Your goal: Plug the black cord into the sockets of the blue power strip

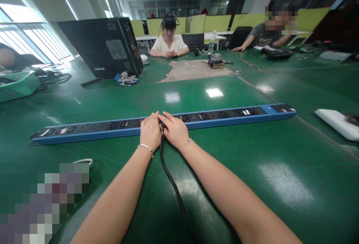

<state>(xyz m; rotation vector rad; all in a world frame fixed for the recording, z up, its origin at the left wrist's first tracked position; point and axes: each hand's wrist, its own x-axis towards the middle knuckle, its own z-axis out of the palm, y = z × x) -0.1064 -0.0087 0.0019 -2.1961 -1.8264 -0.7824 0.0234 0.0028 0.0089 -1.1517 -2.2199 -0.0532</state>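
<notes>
While my left hand (pixel 150 128) rests with bent fingers on the middle of the blue power strip (pixel 218 118), my right hand (pixel 176 130) curls beside it at the upper end of the black cable (pixel 171 178); I cannot tell how firmly either grips. The power strip lies across the green table (pixel 117 184). Beyond the strip stand a black computer case (pixel 103 47), with gloves (pixel 126 79) at its base, and a clear bottle (pixel 212 42).

Black cable (pixel 174 187) partly off-frame.
</notes>
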